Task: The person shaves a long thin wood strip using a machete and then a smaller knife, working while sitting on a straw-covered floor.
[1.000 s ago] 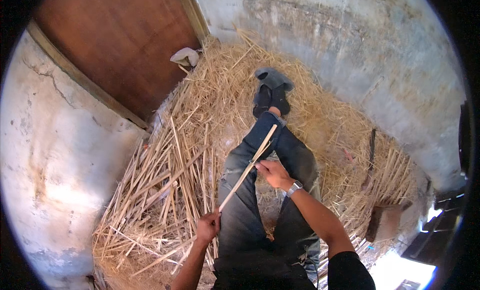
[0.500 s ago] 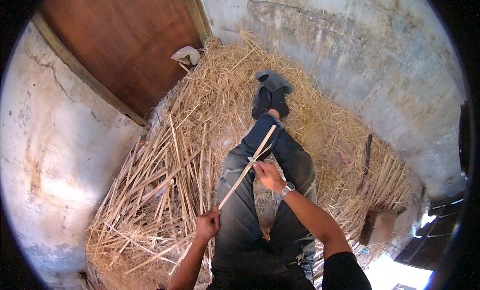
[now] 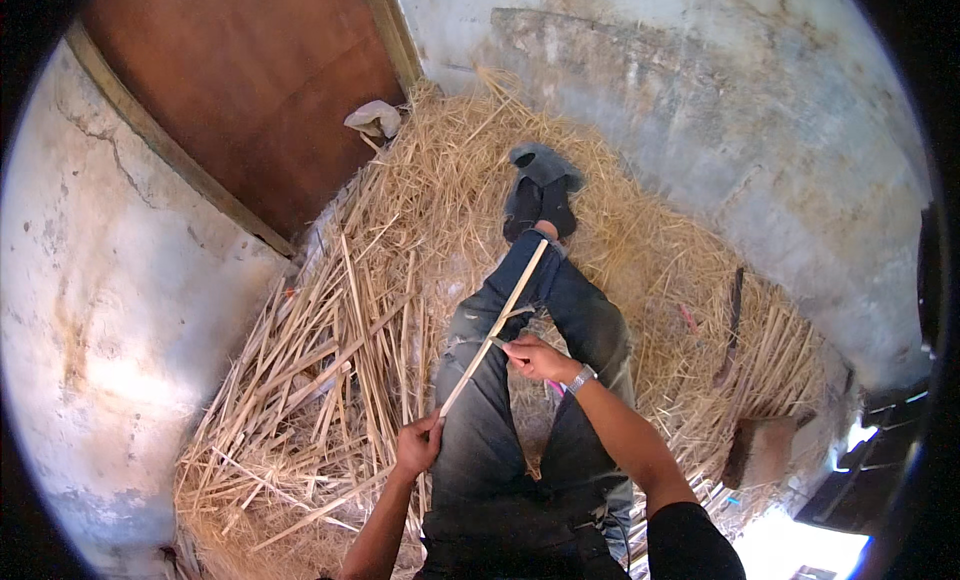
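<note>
A long, pale bamboo strip (image 3: pixel 468 378) slants across my thighs. My left hand (image 3: pixel 418 443) is closed round its near end, beside my left thigh. My right hand (image 3: pixel 540 360), with a metal watch on the wrist, is closed on a small knife (image 3: pixel 497 342). Its short blade meets the strip around mid-length, and a bit of pink shows below the fist; most of the handle is hidden. Just beyond the blade, a thin shaving (image 3: pixel 518 311) curls off the strip's side. The strip's far end lies over my lower legs.
Many split strips (image 3: pixel 340 330) lie heaped at my left, and shavings (image 3: pixel 450 150) cover the floor around my crossed feet. A brown block (image 3: pixel 757 452) and a dark, long blade-like tool (image 3: pixel 735 315) lie at right. Walls and a brown door (image 3: pixel 250 90) enclose the far side.
My right hand and the knife have slid down the strip toward me. The shaving now stands out farther from the blade. My left hand has barely moved.
</note>
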A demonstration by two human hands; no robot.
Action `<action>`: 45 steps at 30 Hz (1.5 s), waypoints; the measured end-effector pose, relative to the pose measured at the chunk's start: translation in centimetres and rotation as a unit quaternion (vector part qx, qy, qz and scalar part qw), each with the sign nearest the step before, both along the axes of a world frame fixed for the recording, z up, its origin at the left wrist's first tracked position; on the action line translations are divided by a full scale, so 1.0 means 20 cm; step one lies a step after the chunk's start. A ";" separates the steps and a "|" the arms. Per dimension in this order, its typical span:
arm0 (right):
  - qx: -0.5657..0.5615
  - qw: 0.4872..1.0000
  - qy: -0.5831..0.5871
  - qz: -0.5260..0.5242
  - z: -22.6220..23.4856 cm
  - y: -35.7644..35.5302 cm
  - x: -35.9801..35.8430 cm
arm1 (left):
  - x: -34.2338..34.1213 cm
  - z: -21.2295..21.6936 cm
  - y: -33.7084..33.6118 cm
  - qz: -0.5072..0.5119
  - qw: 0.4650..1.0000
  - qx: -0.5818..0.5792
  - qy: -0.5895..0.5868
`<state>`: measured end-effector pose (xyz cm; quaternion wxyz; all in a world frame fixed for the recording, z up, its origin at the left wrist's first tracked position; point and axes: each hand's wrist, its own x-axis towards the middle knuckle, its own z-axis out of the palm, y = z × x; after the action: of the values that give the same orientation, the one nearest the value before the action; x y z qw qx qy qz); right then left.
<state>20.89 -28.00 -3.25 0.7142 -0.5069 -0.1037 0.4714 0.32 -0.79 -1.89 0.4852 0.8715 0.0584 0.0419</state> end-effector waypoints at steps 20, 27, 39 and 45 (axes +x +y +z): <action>-0.264 0.705 -0.558 -0.349 0.23 0.09 -0.04 | -0.03 0.14 -0.09 0.029 0.969 0.243 -0.031; -0.099 0.730 -0.652 -0.181 0.21 0.04 -0.20 | -0.02 0.13 -0.11 0.019 0.981 0.194 0.010; -0.192 0.748 -0.352 -0.528 0.38 -0.40 -0.03 | 0.00 0.03 0.03 0.009 0.994 -0.035 0.099; -0.540 0.562 -0.399 -0.484 0.42 -1.00 -0.11 | -0.03 0.04 0.08 -0.010 0.978 -0.144 0.148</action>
<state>18.66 -47.98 5.11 0.3147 -0.9082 0.1568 -0.2270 -0.35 0.83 -1.15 0.5917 0.7897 0.1265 -0.1014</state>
